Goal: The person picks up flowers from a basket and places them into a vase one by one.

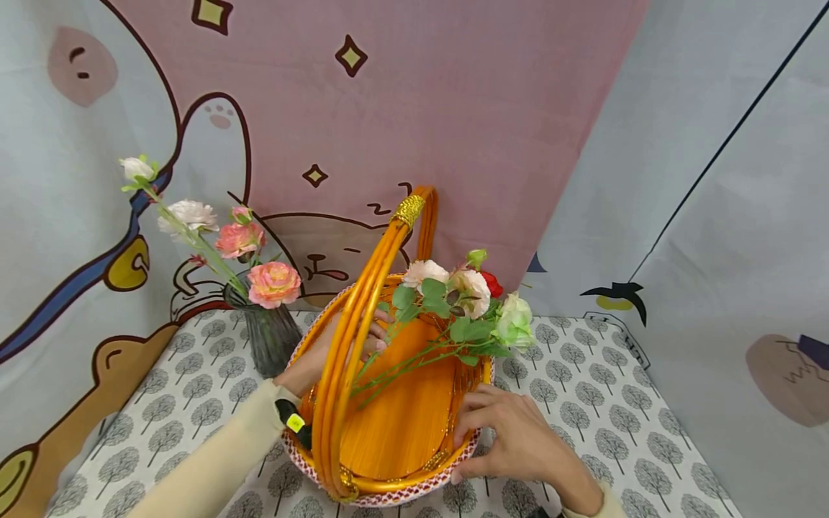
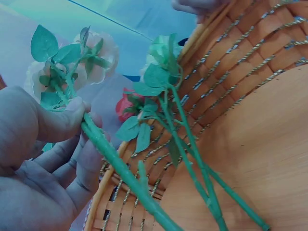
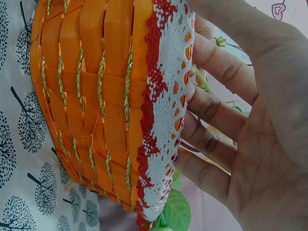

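Note:
An orange woven basket with a tall arched handle and a red-and-white lace rim stands on the table. My left hand reaches into it behind the handle. In the left wrist view, its thumb and fingers pinch a green stem bearing pale pink flowers. A red flower and a pale green flower lean on the basket's far right side, their stems crossing its floor. At the right rim my right hand grips the edge, fingers inside and thumb outside.
Left of the basket stands a grey ribbed vase holding pink, orange-pink and white flowers. The table has a tree-print cloth. A cartoon-printed curtain hangs close behind.

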`<state>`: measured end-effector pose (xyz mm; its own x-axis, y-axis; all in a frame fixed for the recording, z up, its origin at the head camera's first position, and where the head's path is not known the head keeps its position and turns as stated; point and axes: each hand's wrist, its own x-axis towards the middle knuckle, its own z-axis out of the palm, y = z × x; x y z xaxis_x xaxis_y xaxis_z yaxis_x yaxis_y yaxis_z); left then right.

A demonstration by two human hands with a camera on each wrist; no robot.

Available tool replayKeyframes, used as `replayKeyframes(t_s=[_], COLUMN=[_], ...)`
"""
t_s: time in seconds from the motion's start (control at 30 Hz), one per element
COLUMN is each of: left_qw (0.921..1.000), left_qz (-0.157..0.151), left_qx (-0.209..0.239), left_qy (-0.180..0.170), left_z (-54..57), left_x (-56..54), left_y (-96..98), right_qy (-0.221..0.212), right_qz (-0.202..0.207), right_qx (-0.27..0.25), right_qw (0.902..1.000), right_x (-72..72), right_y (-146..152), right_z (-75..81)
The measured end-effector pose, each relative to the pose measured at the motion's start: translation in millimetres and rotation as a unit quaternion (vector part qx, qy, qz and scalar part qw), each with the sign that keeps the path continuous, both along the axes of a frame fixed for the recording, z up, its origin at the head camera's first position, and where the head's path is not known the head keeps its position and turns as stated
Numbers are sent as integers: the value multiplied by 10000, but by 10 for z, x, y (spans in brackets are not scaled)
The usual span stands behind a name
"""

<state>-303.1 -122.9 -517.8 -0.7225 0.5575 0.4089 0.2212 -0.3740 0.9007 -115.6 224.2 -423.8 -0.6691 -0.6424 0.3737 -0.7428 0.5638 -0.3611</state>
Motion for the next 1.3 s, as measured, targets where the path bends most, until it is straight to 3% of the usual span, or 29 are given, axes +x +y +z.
replayKeyframes(t_s=[0.03, 0.07, 0.1, 0.17, 0.23, 0.33, 0.47, 0.77, 1.03, 1.3], left_qw=[9978, 9882, 9902, 9837, 9798, 9742, 9694, 9463, 9307, 9236], left_qz=[476, 669, 502, 840, 1101, 1441, 1764, 2699, 3216, 3605], left_qx=[-451, -1110, -1240, -1484, -1629, -1737, -1705, -1782, -1714, -1304], left_qy=[-74, -812, -392, -563, -369, -88, -73, -36, -313, 79], left_z=[229, 546, 688, 1013, 1214, 1262, 1188, 1357, 1479, 1644], left_x=[90, 246, 418, 621, 770, 808, 716, 756, 810, 848], left_y=[89, 171, 146, 201, 199, 135, 46, -51, -145, -211], right_qy=[-10, -25, -39, -56, -53, -7, 42, -9, -21, -17], right_qz=[-3, -7, -18, -38, -56, -71, -86, -36, 2, 10], right_qx=[-3, -6, -2, 6, 22, 38, 55, -21, -21, -39], right_qw=[10000, 10000, 10000, 10000, 10000, 10000, 9999, 10000, 10000, 10000], right_x=[2, 4, 6, 9, 10, 11, 12, 6, 0, -9], right_y=[1, 2, 3, 3, 2, 0, -3, 0, 2, 7], right_z=[-1, -3, -4, -7, -11, -17, -19, -6, -14, -21])
